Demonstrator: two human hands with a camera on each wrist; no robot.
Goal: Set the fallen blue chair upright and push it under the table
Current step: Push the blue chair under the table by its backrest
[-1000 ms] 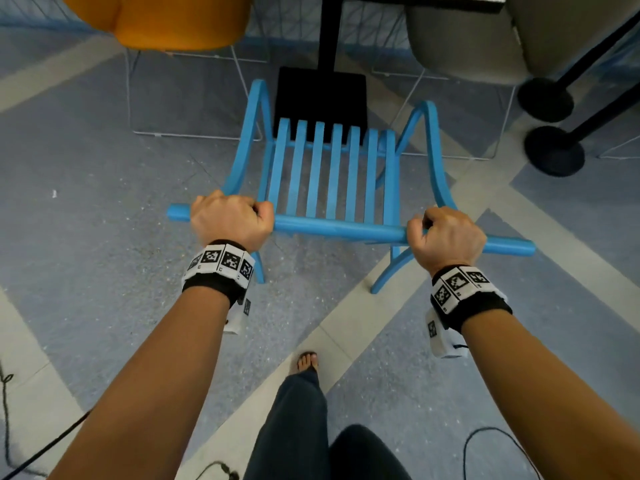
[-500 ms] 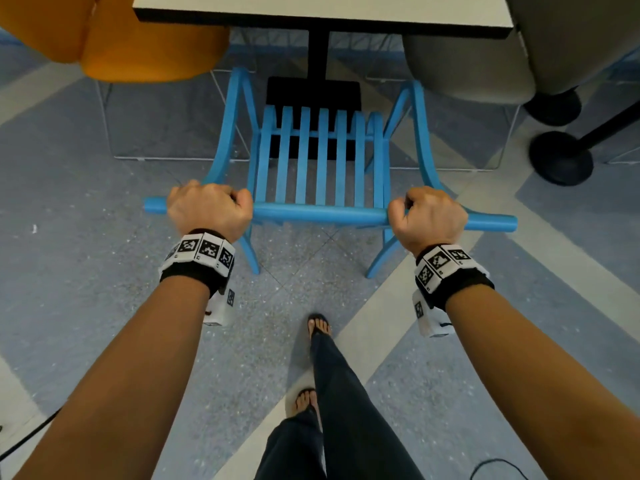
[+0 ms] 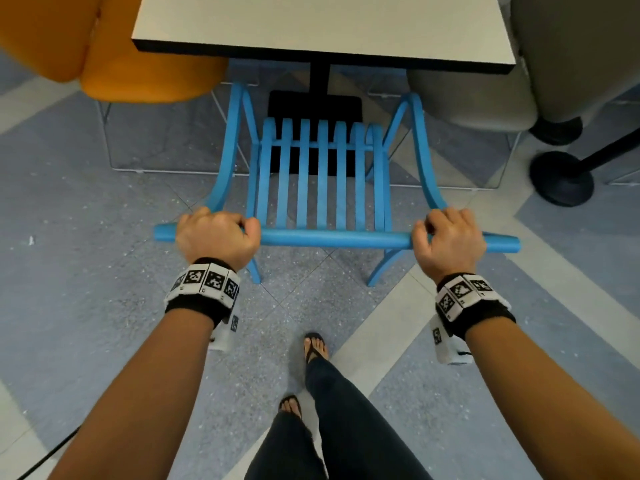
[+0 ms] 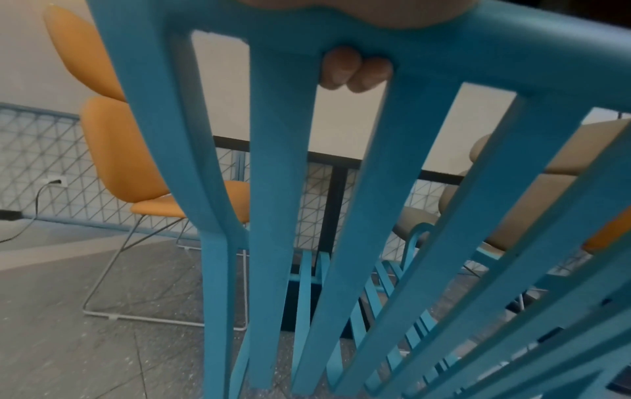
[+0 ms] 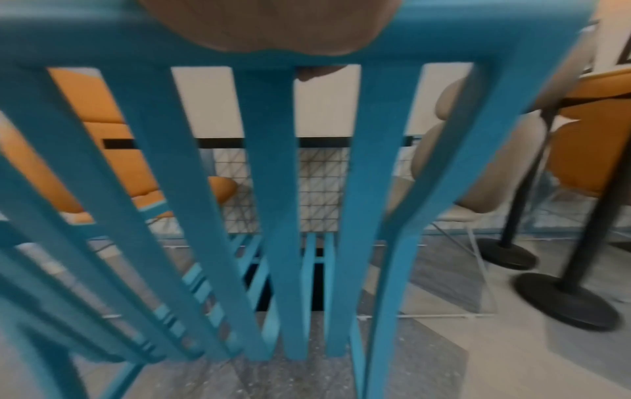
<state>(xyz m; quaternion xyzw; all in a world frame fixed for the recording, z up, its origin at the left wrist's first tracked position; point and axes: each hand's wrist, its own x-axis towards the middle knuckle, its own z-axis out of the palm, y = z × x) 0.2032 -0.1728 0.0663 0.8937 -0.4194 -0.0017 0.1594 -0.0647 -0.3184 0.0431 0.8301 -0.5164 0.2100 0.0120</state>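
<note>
Behind top rail (image 4: 444, 43), curled fingers (image 4: 355, 71).

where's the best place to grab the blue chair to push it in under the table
Grip the blue chair by its round top rail, from behind, as the left hand and right hand do: wide apart, steering it straight toward the table.

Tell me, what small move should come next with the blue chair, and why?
Probably keep pushing it straight forward. The blue chair stands upright, both the left hand and right hand grip its top rail, and only its front reaches under the table.
</note>
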